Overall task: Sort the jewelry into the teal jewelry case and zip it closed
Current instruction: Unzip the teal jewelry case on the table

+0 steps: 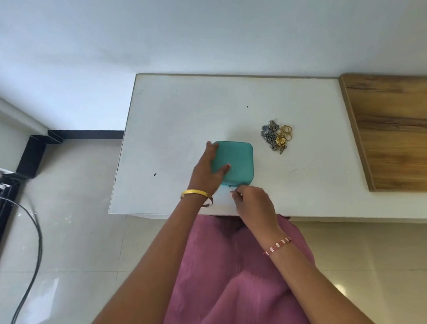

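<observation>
Fingers of the right hand (253, 200) curl into a pinching grip on the small metal zipper pull (231, 189), which hangs at the near edge of the square teal jewelry case (239, 161) with rounded corners. The left hand (206, 170) lies flat over the case's left side, its fingers straight along the far left corner and its thumb pressing on the lid; this grip is relaxed and encloses nothing. The case lies closed and flat on the white counter (170, 129), near the counter's front edge and just in front of the person.

A plain gold bangle (196, 195) circles the left wrist, and a thin pink and white beaded bracelet (277, 245) circles the right wrist. Beyond the case, to its right and apart from it, a small heap of jewelry (277, 137) rests on the counter: dark silver-grey pieces on the left of the heap, gold rings and a gold flower-shaped piece on the right. The separate items in the heap are too small to tell apart.

A brown wood-grain panel (397, 131) covers the right part of the counter. Pink-purple cloth (226, 282) covers the person's lap below the arms. On the pale tiled floor (72, 234) at the left, a black cable (32, 260) curves beside a dark object at the picture's edge.
</observation>
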Tool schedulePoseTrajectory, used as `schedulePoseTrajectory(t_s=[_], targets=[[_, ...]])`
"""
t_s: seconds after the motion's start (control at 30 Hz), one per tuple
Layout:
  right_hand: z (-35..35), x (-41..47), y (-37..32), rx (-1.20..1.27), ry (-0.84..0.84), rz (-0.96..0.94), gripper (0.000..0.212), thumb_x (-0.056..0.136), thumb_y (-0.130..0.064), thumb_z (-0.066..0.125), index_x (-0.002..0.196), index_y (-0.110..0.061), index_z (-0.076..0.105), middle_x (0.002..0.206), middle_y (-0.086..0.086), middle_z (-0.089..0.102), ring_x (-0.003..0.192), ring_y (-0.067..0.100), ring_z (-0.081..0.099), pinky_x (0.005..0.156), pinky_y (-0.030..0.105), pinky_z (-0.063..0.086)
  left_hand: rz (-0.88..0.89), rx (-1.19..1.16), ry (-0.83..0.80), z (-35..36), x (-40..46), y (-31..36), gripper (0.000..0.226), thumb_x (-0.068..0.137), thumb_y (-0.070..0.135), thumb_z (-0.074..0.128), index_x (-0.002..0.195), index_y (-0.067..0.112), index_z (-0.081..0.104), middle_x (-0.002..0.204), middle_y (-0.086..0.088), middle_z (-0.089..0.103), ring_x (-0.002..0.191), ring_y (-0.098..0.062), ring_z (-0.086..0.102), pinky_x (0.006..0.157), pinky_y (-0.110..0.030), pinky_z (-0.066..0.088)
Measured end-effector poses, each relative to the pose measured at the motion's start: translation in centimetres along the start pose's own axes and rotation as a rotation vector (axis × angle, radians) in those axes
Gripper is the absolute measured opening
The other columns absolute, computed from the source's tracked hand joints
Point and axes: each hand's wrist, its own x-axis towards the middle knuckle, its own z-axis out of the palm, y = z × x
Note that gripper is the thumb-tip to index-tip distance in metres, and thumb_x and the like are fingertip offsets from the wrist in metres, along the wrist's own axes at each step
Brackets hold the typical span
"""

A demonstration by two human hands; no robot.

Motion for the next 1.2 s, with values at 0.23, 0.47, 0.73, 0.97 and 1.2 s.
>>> schedulePoseTrajectory(t_s=[0.23,0.47,0.73,0.97,1.2], targets=[[-2.6,0.5,1.0,0.153,0.322,-0.004,0.017,0.089,-0.017,0.058,0.096,-0.004,0.065,0.088,0.014,0.061,0.083,0.029,0.057,0.068,0.029,0.040,-0.262,-0.386,0.400,-2.4,-2.3,-2.7,0.028,0.087,0.001,0.049,0.113,0.007,0.060,0.100,-0.014,0.067,0.088,-0.024,0.063,0.088,-0.037,0.050],[-3.1,3.3,0.5,0.066,0.105,-0.085,0.039,0.091,-0.013,0.053,0.129,-0.003,0.050,0.133,0.013,0.051,0.123,0.026,0.047,0.102,0.030,0.035,-0.540,-0.447,0.024,0.4,-3.9,-2.1,0.017,0.084,-0.002,0.054,0.099,-0.002,0.061,0.067,-0.010,0.055,0.053,-0.017,0.044,0.049,-0.021,0.040],[-2.9,3.4,0.9,0.032,0.099,-0.122,0.040,0.093,-0.015,0.051,0.130,-0.003,0.048,0.133,0.013,0.049,0.122,0.026,0.048,0.101,0.029,0.035,-0.445,-0.138,0.135,4.3,-3.6,-1.0,0.019,0.071,0.029,0.069,0.061,0.017,0.060,0.074,-0.012,0.071,0.075,-0.031,0.068,0.077,-0.041,0.056],[-1.8,3.0,1.8,0.104,0.156,-0.144,0.039,0.092,-0.015,0.052,0.130,-0.004,0.050,0.136,0.014,0.048,0.125,0.026,0.047,0.103,0.029,0.036,-0.342,-0.010,0.125,4.1,-3.4,-1.5,0.021,0.074,0.024,0.060,0.061,0.008,0.064,0.070,-0.020,0.069,0.070,-0.036,0.067,0.072,-0.044,0.056],[-1.3,3.0,2.2,0.111,0.170,-0.159,0.039,0.093,-0.017,0.052,0.129,-0.005,0.051,0.139,0.012,0.046,0.124,0.027,0.048,0.103,0.032,0.037,-0.234,0.398,0.153,-0.8,-3.1,-2.8,0.019,0.084,0.023,0.062,0.092,0.010,0.073,0.095,-0.012,0.072,0.095,-0.028,0.063,0.077,-0.025,0.042]])
